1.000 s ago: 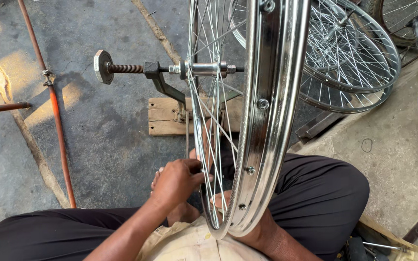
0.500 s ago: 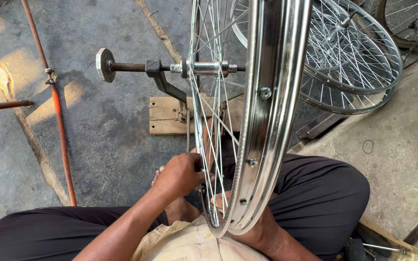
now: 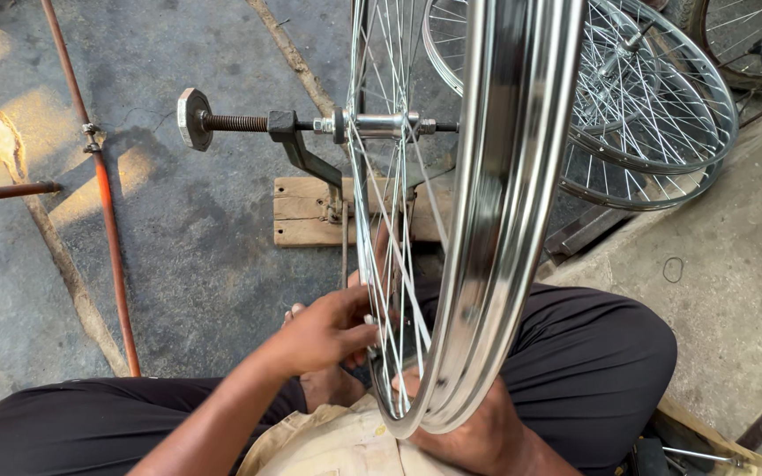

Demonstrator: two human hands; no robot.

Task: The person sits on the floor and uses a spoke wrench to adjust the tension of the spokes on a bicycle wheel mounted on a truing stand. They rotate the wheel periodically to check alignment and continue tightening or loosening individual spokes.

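Hidden or cut off: the right hand [image 3: 474, 427] lies behind the near rim of the bicycle wheel [image 3: 496, 220], only its back and wrist showing at the bottom edge; how far its fingers are closed cannot be told. The wheel's top runs out of view. Whatever small item the left fingers pinch is too small to identify.

Packages, labels, signs: none legible anywhere in view.

Left hand [image 3: 324, 335]: fingers drawn narrow, tips pressed against the spokes near the rim, at the near left side of the wheel.

Wheel: chrome, upright, edge toward the viewer, at centre; its hub [image 3: 385, 125] sits on a threaded axle [image 3: 235, 122] of a dark metal stand [image 3: 306, 154], fixed to a wooden block [image 3: 310, 211] on the concrete floor [image 3: 196, 264].

Far right: stacked chrome wheels [image 3: 654, 115]. Left: rust-red rod [image 3: 103, 203].
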